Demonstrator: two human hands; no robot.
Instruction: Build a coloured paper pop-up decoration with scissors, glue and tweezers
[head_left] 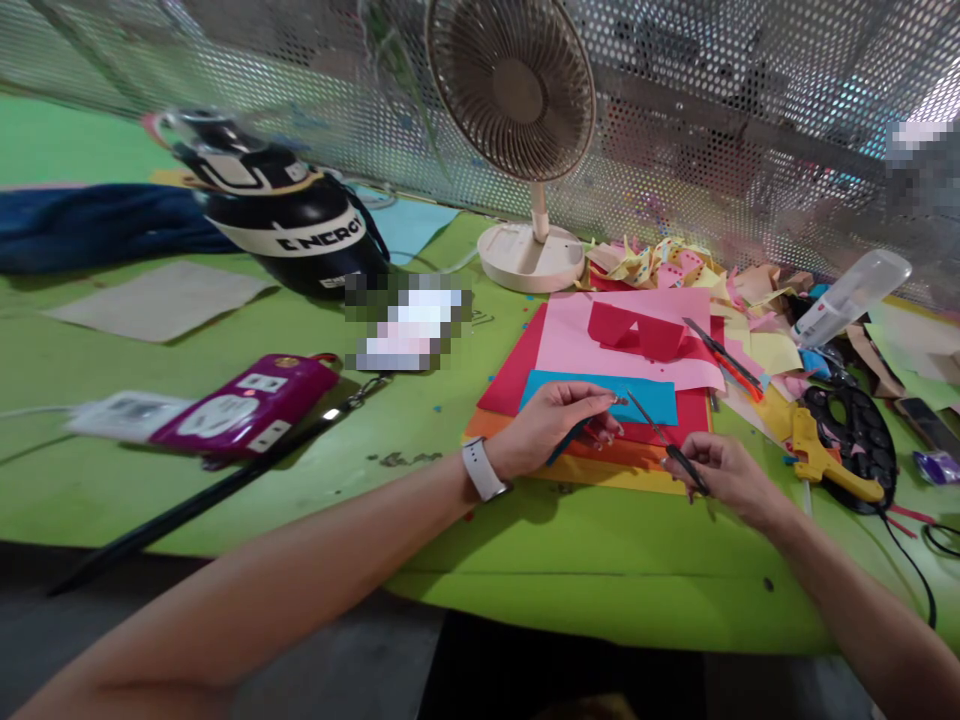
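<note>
My left hand (566,415), with a light watch strap on its wrist, has thumb and fingers closed on a dark blue paper strip (568,443) that slants down under the palm. In my right hand (724,470) is a pair of scissors (679,455), its blades pointing up and left toward the left fingertips. Beneath both hands lies a blue paper sheet (652,400) on a stack of red, orange and yellow sheets (660,478). Behind it, a folded red paper piece (637,332) rests on pink paper (566,335), beside an orange utility knife (727,362).
A yellow glue gun (832,460) and a black palette (855,420) lie at right, near a clear bottle (855,295). Paper scraps (660,265) crowd the back. A fan (529,260), black jug (292,230), phone (412,330) and purple power bank-like box (247,405) stand or lie leftward.
</note>
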